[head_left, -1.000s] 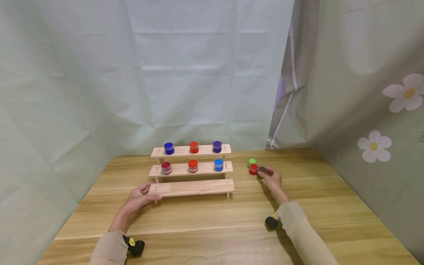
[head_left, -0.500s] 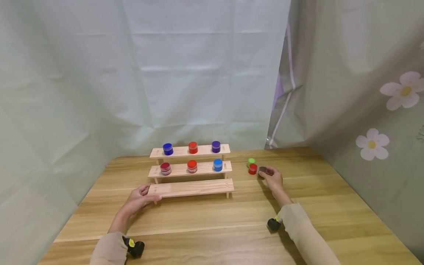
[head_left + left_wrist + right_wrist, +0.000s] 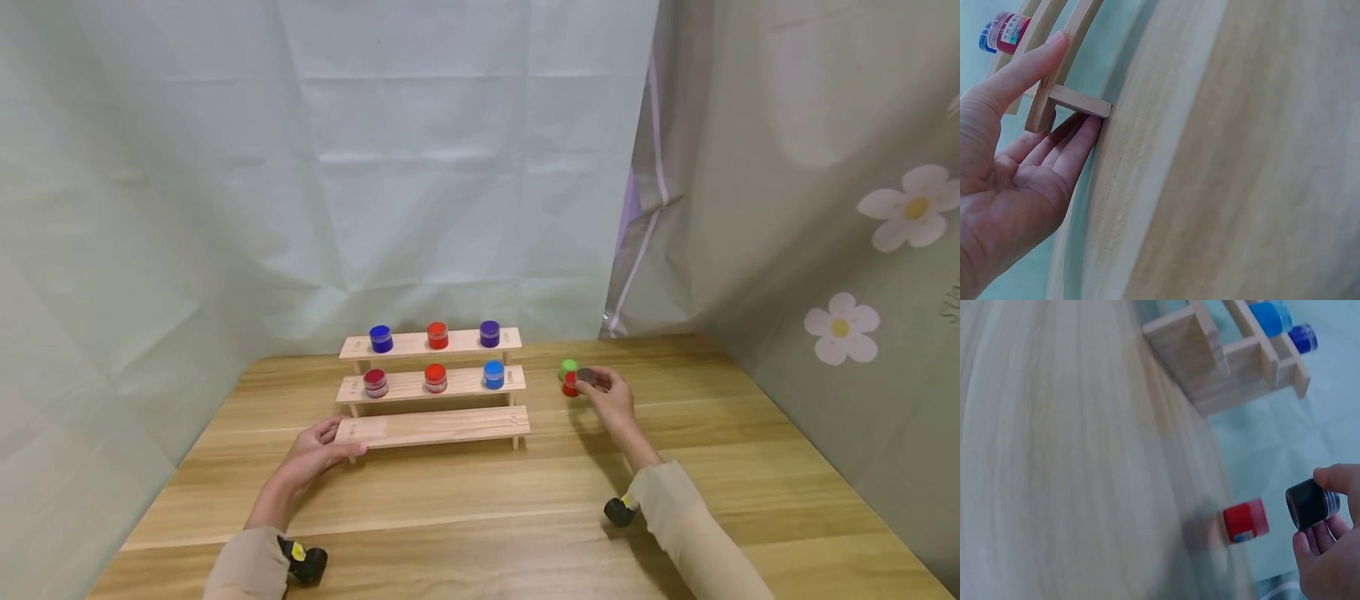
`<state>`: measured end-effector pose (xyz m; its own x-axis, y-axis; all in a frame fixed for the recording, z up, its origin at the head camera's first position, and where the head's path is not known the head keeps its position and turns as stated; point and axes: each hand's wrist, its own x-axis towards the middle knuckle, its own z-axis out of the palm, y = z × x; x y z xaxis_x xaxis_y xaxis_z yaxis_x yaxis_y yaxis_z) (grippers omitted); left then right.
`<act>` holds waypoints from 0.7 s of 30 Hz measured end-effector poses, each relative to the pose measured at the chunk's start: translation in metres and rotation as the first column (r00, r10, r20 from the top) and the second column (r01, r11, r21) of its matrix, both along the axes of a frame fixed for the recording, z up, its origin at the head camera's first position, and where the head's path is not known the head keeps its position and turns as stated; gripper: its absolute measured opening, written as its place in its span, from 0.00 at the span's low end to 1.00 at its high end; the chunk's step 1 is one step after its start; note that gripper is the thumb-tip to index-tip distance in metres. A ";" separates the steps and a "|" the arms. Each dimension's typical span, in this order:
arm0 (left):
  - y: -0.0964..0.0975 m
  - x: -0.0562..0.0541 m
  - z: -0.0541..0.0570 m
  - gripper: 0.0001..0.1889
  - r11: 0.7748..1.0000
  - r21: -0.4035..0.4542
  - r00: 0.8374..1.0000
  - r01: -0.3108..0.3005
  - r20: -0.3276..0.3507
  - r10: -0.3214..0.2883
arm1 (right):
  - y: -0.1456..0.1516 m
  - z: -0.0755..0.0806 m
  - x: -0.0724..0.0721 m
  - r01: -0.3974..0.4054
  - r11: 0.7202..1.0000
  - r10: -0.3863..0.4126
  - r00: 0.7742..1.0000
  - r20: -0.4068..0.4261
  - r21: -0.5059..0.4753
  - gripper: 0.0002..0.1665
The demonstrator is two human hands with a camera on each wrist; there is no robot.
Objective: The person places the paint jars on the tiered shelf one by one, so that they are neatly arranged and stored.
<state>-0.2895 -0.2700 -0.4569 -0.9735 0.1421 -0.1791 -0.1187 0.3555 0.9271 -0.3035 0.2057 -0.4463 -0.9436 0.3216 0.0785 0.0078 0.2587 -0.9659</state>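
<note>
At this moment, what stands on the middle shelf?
On the middle shelf: a dark red jar, a red jar and a blue jar. What lies beneath them is hidden.

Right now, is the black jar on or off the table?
Off: the wrist view shows the right hand holding the black jar above the table.

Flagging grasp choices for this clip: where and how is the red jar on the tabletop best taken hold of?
Likely best: pinch the red jar by opposite sides of its round wall, coming from above and the person's near side. It is a short upright cylinder, and the green jar stands close behind it. The right hand holds the dark jar.
</note>
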 end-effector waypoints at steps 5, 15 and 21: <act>0.000 0.000 -0.001 0.50 1.000 0.010 1.000 0.002 0.005 -0.002 | -0.010 0.008 0.002 -0.035 0.999 0.035 0.999 -0.037 -0.009 0.30; 0.001 -0.001 -0.002 0.50 0.999 0.031 1.000 -0.006 0.003 0.006 | -0.029 0.021 0.005 -0.062 0.998 0.061 0.996 -0.067 -0.009 0.29; 0.001 0.000 -0.002 0.50 0.998 0.064 1.000 -0.015 0.014 0.014 | -0.043 0.029 0.008 -0.087 0.996 0.086 0.991 -0.099 -0.001 0.28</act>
<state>-0.2900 -0.2685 -0.4588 -0.9732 0.1392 -0.1829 -0.1358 0.2939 0.9461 -0.2955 0.1623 -0.4169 -0.9556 0.2400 0.1711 -0.1097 0.2491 -0.9622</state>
